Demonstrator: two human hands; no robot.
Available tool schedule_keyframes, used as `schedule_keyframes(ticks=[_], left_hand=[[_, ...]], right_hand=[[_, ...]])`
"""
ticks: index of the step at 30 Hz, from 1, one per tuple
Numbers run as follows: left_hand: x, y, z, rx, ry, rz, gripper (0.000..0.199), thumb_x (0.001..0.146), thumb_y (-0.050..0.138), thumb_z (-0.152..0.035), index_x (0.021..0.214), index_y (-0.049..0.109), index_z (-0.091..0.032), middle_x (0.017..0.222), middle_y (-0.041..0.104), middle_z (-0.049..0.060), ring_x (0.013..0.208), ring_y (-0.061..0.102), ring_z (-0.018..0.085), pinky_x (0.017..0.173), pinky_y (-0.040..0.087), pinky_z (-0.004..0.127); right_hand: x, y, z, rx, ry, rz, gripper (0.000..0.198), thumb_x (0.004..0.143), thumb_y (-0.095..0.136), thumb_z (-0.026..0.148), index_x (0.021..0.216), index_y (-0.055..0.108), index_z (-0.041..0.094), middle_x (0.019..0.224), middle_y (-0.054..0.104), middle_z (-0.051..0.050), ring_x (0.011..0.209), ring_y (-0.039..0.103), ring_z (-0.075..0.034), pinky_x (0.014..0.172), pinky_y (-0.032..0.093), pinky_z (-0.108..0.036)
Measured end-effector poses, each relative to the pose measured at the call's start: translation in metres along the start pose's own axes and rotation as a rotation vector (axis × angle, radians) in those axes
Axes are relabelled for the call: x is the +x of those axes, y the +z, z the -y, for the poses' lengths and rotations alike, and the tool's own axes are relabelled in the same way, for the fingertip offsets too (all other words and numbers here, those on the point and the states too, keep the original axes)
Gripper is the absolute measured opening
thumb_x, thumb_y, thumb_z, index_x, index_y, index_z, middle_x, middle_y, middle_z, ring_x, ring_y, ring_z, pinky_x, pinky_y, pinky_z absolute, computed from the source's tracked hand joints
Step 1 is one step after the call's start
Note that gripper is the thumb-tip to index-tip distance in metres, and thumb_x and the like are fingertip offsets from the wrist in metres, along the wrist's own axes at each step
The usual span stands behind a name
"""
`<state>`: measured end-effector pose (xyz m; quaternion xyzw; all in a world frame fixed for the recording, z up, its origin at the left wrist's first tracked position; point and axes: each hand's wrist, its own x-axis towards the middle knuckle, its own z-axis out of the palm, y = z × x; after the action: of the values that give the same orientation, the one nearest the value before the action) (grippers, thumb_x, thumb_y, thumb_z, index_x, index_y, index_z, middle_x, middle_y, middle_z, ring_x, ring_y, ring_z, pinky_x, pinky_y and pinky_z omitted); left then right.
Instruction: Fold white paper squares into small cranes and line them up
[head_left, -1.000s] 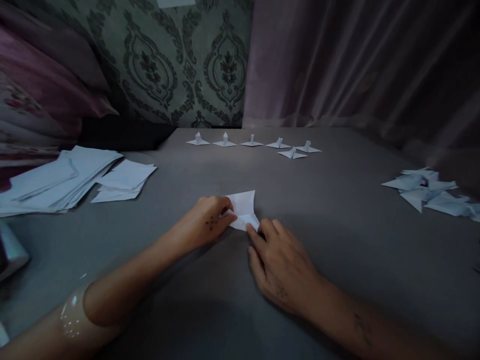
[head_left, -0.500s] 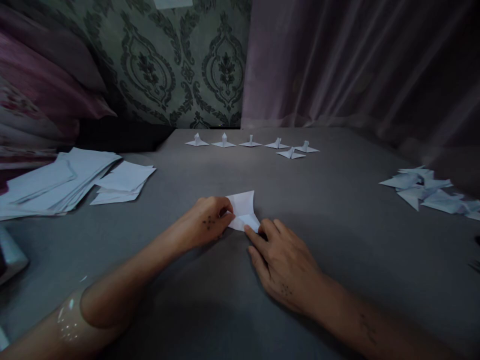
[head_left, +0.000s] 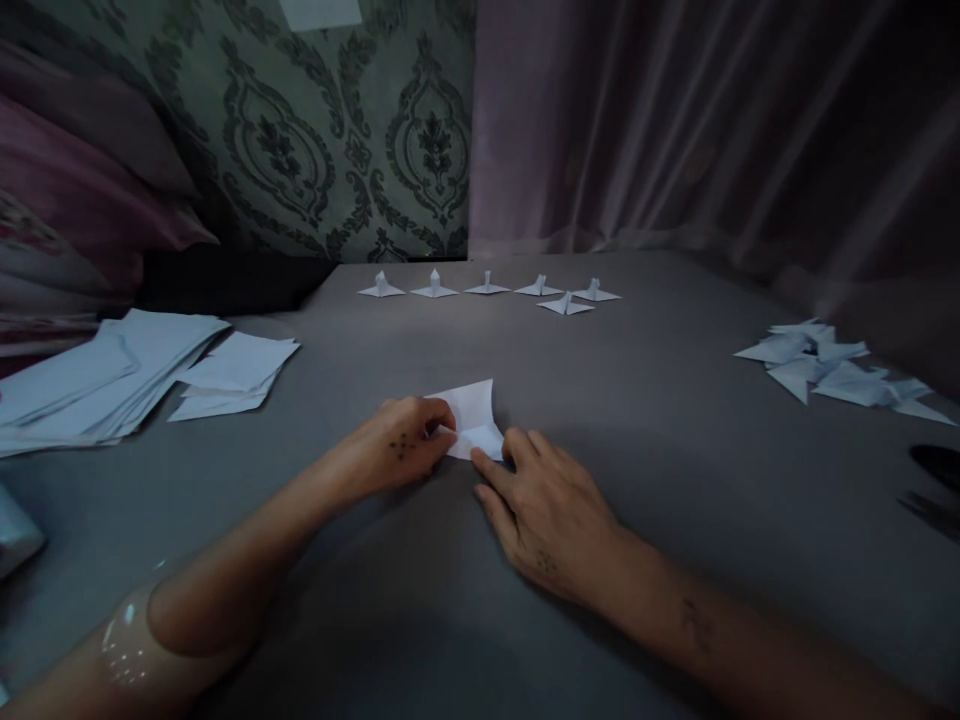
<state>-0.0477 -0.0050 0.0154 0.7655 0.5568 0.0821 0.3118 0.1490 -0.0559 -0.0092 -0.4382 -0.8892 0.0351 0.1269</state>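
A small white sheet of paper (head_left: 474, 410) with creases across it lies on the grey surface in front of me, its far part tilted up. My left hand (head_left: 412, 435) pinches the sheet's left side between thumb and curled fingers. At its near right corner is my right hand (head_left: 544, 500), with the index fingertip pressing the near edge and the other fingers bent against the right side. The right thumb stays apart from the paper, resting near the surface. My left fingers hide the sheet's left edge.
Several folded paper birds (head_left: 487, 284) stand in a row at the back. More folded paper pieces (head_left: 844, 368) are heaped at right, near a dark object (head_left: 936, 465). Small paper squares (head_left: 244, 362) and a stack of larger sheets (head_left: 161, 345) lie at left.
The whole view has shifted slightly, so everything appears farther left. Both hands keep the same hold on the paper, and its folds look the same.
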Motion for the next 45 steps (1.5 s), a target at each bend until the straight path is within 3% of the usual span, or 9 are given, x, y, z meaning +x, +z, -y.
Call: schedule_keyframes(ticks=[5, 10, 15, 17, 20, 25, 32, 39, 45], left_hand=[[-0.001, -0.001, 0.002, 0.008, 0.114, -0.024, 0.021, 0.083, 0.048, -0.03, 0.079, 0.064, -0.017, 0.062, 0.064, 0.001, 0.056, 0.059, 0.013, 0.052, 0.04, 0.021], [0.002, 0.012, -0.004, -0.069, 0.198, -0.154, 0.02, 0.086, 0.048, -0.03, 0.088, 0.063, -0.018, 0.074, 0.066, 0.002, 0.066, 0.06, 0.013, 0.06, 0.045, 0.023], [0.008, 0.035, 0.001, -0.177, 0.352, -0.253, 0.017, 0.081, 0.053, -0.018, 0.096, 0.061, -0.02, 0.109, 0.059, 0.004, 0.085, 0.059, 0.014, 0.075, 0.049, 0.027], [0.007, 0.04, 0.007, -0.111, 0.318, -0.308, 0.028, 0.075, 0.054, -0.012, 0.102, 0.058, -0.021, 0.112, 0.055, 0.005, 0.081, 0.058, 0.013, 0.069, 0.049, 0.027], [0.002, 0.041, 0.011, -0.02, 0.249, -0.314, 0.031, 0.072, 0.049, -0.007, 0.099, 0.056, -0.02, 0.099, 0.056, 0.003, 0.075, 0.055, 0.014, 0.065, 0.047, 0.027], [-0.003, 0.046, 0.007, 0.04, 0.278, -0.286, 0.023, 0.08, 0.046, -0.011, 0.095, 0.061, -0.021, 0.095, 0.059, 0.003, 0.083, 0.057, 0.016, 0.071, 0.046, 0.029], [-0.009, 0.05, -0.001, 0.107, 0.244, -0.269, 0.023, 0.087, 0.046, -0.02, 0.096, 0.067, -0.024, 0.096, 0.061, 0.002, 0.084, 0.058, 0.016, 0.07, 0.045, 0.028], [-0.007, 0.044, -0.012, -0.044, 0.106, -0.244, 0.016, 0.084, 0.053, -0.023, 0.085, 0.069, -0.022, 0.092, 0.064, 0.001, 0.079, 0.059, 0.015, 0.072, 0.046, 0.027], [-0.003, 0.04, -0.015, -0.11, 0.022, -0.238, 0.013, 0.083, 0.058, -0.026, 0.084, 0.07, -0.022, 0.089, 0.064, 0.001, 0.078, 0.06, 0.016, 0.071, 0.045, 0.029]], right_hand=[[-0.005, -0.003, -0.01, 0.009, 0.032, -0.085, 0.021, 0.091, 0.046, 0.024, 0.089, 0.066, 0.017, 0.085, 0.056, -0.007, 0.081, 0.051, -0.019, 0.073, 0.042, -0.034], [0.0, -0.001, -0.024, -0.002, 0.063, -0.277, 0.024, 0.086, 0.058, 0.028, 0.108, 0.06, 0.017, 0.101, 0.06, -0.009, 0.092, 0.05, -0.022, 0.076, 0.04, -0.036], [0.001, 0.002, -0.029, -0.099, -0.021, -0.243, 0.017, 0.088, 0.051, 0.012, 0.092, 0.065, 0.019, 0.084, 0.061, -0.004, 0.082, 0.049, -0.02, 0.073, 0.034, -0.034], [0.0, 0.002, -0.028, -0.178, -0.042, -0.219, 0.02, 0.087, 0.05, 0.008, 0.091, 0.066, 0.019, 0.082, 0.06, -0.004, 0.079, 0.047, -0.019, 0.07, 0.032, -0.034], [0.0, 0.0, -0.025, -0.25, -0.04, -0.164, 0.024, 0.086, 0.049, 0.005, 0.093, 0.067, 0.018, 0.08, 0.058, -0.005, 0.076, 0.044, -0.019, 0.067, 0.031, -0.033], [0.001, -0.005, -0.024, -0.214, -0.032, -0.036, 0.028, 0.086, 0.05, 0.005, 0.102, 0.067, 0.02, 0.087, 0.059, -0.006, 0.081, 0.046, -0.02, 0.069, 0.033, -0.033], [0.0, -0.006, -0.031, -0.171, -0.053, 0.004, 0.021, 0.09, 0.051, 0.014, 0.103, 0.066, 0.019, 0.089, 0.06, -0.006, 0.082, 0.048, -0.02, 0.072, 0.036, -0.034], [0.011, -0.009, -0.044, 0.054, 0.0, 0.059, 0.018, 0.091, 0.051, 0.02, 0.086, 0.068, 0.02, 0.085, 0.061, -0.003, 0.085, 0.052, -0.018, 0.08, 0.038, -0.032], [0.028, -0.011, -0.049, 0.197, 0.121, 0.12, 0.017, 0.086, 0.052, 0.021, 0.08, 0.069, 0.022, 0.082, 0.065, -0.001, 0.081, 0.056, -0.016, 0.078, 0.037, -0.031]])
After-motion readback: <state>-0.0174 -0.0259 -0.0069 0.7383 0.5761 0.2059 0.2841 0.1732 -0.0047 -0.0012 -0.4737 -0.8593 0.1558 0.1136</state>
